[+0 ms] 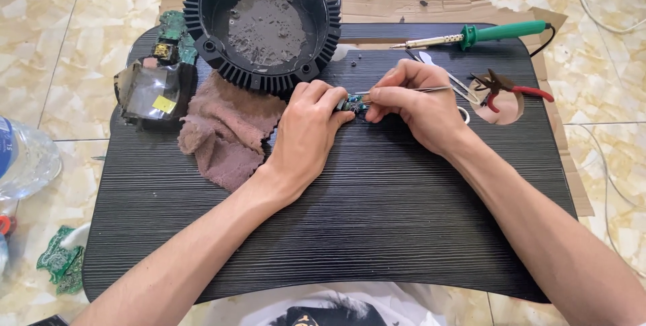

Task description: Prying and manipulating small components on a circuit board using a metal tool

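Observation:
My left hand (308, 127) pinches a small green circuit piece (352, 104) against the black lap table (377, 218). My right hand (414, 100) grips metal tweezers (431, 89), whose tips meet the circuit piece between both hands. Most of the small piece is hidden by my fingers.
A round black finned housing (264, 20) stands at the back, with a brownish rag (225, 131) beside it. A green circuit board with a taped black block (156, 90) lies far left. A green-handled soldering iron (498, 33) and red-handled cutters (511, 89) lie right. A plastic bottle (23, 158) and green board scraps (60, 265) are on the tiled floor.

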